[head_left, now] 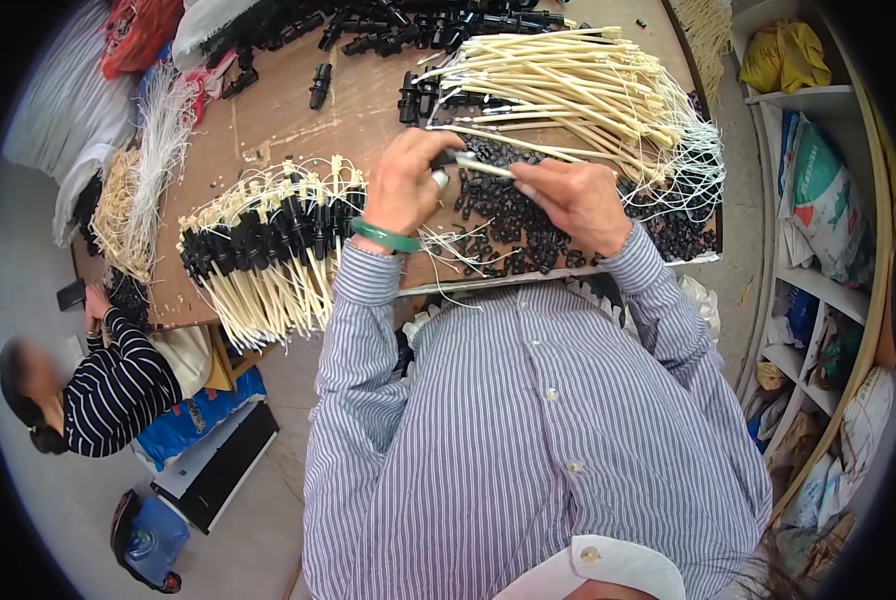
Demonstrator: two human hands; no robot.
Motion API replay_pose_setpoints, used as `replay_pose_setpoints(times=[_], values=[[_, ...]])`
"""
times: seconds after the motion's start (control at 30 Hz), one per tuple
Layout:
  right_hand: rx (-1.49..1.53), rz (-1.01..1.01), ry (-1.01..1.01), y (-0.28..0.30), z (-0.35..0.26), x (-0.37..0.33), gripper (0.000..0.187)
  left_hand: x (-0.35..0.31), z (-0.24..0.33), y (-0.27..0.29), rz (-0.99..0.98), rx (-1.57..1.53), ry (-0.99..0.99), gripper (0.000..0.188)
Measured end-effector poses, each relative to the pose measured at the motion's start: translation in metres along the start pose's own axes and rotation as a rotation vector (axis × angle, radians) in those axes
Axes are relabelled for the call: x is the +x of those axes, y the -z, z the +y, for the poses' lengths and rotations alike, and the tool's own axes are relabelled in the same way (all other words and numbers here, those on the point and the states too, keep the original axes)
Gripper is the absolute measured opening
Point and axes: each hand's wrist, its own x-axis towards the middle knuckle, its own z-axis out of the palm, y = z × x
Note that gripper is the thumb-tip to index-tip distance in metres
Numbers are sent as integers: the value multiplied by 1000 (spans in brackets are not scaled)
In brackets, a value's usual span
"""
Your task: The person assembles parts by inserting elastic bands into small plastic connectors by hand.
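My left hand (405,183), with a green bangle at the wrist, is closed with a small black plastic piece at its fingertips, mostly hidden by them. My right hand (574,203) pinches a thin cream tube (488,168) whose whitish end meets the black piece between my hands; whether it is inside the piece I cannot tell. Beneath both hands lie many small black parts (513,222). Beyond my right hand is a heap of cream tubes (568,85) with white strings. Left of my left hand, black connectors with cream tubes (278,245) lie in a row.
Black connectors (378,35) are scattered along the far side of the brown table (268,120). Loose white strings (455,250) lie by the near edge. A person in a striped top (118,385) sits at the left. Shelves with bags (818,200) stand at the right.
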Motion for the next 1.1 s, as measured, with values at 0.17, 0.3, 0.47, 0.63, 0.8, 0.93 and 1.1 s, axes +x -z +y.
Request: replay_pose_setpoints(times=[0.17,0.3,0.47,0.63,0.8,0.93,1.1], values=[[-179,-45,58,4,-20,4,43,0,-10,-24,66,118,-276,28],[-213,-70,-290,35,0,2,49,-10,-13,-16,186,348,-239,32],[81,44,-174,10,-10,6,11,-7,44,-35,154,330,-386,33],[1736,8,-81,57,19,8,13,-24,5,-2,121,121,344,21],[325,-82,-187,-14,-37,8,20,-16,32,-29,101,-648,527,21],[391,-55,-304,-16,-35,4,13,-24,28,-19,30,-393,491,27],[186,148,-194,-22,-34,4,11,-28,20,-19,26,3,266,38]])
